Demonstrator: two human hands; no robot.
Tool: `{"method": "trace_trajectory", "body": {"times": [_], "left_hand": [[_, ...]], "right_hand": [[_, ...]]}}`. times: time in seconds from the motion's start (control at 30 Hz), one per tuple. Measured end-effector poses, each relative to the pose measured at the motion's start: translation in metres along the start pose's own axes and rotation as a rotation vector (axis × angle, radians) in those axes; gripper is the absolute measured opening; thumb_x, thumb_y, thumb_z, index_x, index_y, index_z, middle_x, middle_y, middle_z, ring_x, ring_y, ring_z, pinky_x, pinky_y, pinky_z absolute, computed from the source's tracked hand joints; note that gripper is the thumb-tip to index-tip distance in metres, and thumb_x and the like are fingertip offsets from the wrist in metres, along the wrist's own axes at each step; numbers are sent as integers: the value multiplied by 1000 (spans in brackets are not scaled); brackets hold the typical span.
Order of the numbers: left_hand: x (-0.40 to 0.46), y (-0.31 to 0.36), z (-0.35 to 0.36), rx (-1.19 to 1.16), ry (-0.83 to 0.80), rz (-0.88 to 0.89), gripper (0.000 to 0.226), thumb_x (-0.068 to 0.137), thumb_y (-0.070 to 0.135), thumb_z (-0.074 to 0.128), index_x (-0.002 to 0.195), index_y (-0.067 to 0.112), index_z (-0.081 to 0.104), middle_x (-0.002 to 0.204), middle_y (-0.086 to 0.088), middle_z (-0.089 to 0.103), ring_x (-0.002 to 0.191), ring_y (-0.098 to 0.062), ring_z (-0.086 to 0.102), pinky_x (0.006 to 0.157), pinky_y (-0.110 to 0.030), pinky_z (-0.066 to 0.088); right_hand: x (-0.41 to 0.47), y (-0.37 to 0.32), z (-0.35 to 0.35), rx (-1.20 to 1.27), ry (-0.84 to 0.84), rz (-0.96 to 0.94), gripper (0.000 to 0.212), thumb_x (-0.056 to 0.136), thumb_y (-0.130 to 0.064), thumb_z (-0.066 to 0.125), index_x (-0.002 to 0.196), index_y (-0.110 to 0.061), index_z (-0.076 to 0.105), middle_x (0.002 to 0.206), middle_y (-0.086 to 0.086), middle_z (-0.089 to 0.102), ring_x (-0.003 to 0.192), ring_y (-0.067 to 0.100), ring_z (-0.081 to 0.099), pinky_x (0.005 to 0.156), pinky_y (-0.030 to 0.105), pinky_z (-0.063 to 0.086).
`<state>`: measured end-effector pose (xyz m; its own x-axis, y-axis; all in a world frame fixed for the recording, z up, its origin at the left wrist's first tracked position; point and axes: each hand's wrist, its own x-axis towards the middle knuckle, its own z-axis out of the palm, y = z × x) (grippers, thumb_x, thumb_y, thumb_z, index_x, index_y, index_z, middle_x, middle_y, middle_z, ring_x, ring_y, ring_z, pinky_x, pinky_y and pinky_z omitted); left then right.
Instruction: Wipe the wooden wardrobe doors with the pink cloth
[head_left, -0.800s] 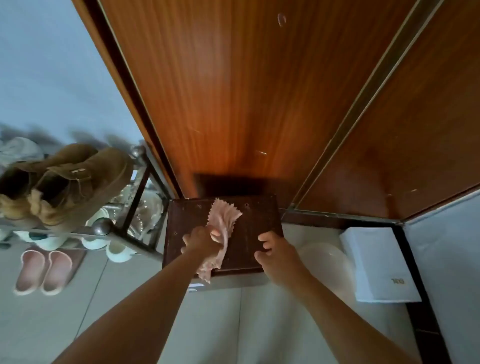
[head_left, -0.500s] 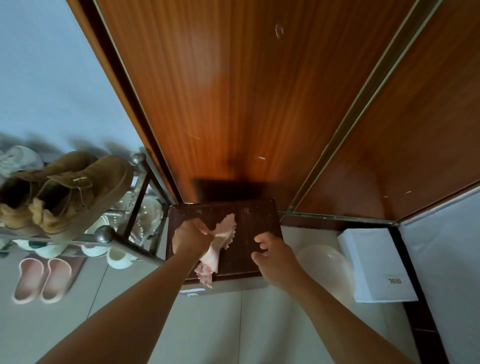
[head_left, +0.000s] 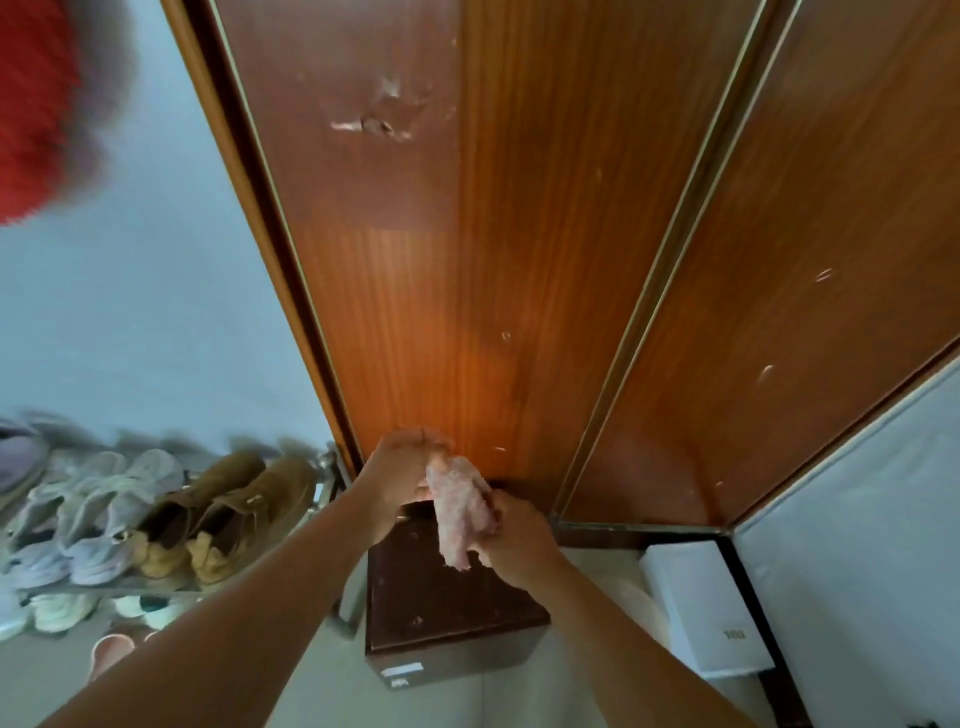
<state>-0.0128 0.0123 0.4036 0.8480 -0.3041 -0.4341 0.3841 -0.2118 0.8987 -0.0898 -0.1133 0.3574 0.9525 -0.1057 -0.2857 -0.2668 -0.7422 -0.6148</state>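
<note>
The pink cloth (head_left: 461, 508) is bunched into a roll in front of me, above a dark wooden box (head_left: 441, 603). My left hand (head_left: 400, 475) holds its upper end and my right hand (head_left: 514, 540) grips its lower part. Behind them rises the left wardrobe door (head_left: 467, 249), reddish-brown wood with white scuffs near the top. The right wardrobe door (head_left: 810, 291) stands beyond a pale metal strip. Neither hand touches a door.
A metal shoe rack (head_left: 322, 493) with brown boots (head_left: 228, 514) and white shoes stands at the left. A white box (head_left: 701, 608) lies on the floor at the right beside a grey-white panel (head_left: 857, 545). A blurred red thing (head_left: 36, 104) is at top left.
My left hand lifted the cloth off the dark box and my right hand came up and took hold of it. The view tilted upward, showing more of the doors.
</note>
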Motion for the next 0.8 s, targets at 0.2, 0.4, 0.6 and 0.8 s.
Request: {"method": "trace_trajectory", "body": {"times": [0.2, 0.4, 0.6, 0.8], "left_hand": [[-42, 98, -1, 132, 49, 215, 25, 82, -5, 49, 76, 14, 64, 73, -6, 59, 72, -22, 55, 60, -26, 43], [-60, 151, -1, 718, 165, 613, 20, 85, -1, 51, 82, 4, 70, 82, -8, 66, 68, -15, 62, 58, -18, 51], [-83, 186, 42, 766, 132, 684, 27, 90, 18, 52, 64, 22, 47, 66, 4, 48, 58, -6, 44, 49, -18, 29], [-94, 203, 103, 574, 88, 577, 5, 91, 19, 50, 88, 15, 52, 87, -4, 55, 73, -12, 52, 56, -22, 39]], "right_hand": [[-24, -46, -66, 198, 297, 66, 23, 93, -23, 59, 112, -12, 60, 106, 5, 66, 93, 16, 63, 70, 17, 47], [-65, -52, -155, 98, 454, 101, 26, 85, -29, 67, 71, -27, 45, 79, -3, 54, 73, 12, 51, 61, 18, 39], [-115, -43, -235, -47, 389, 115, 10, 94, -21, 56, 93, -12, 60, 87, 1, 59, 85, 19, 59, 76, 26, 46], [-158, -6, -291, 172, 299, 222, 20, 94, -20, 57, 110, -12, 67, 91, -3, 64, 78, 8, 60, 54, 11, 43]]}}
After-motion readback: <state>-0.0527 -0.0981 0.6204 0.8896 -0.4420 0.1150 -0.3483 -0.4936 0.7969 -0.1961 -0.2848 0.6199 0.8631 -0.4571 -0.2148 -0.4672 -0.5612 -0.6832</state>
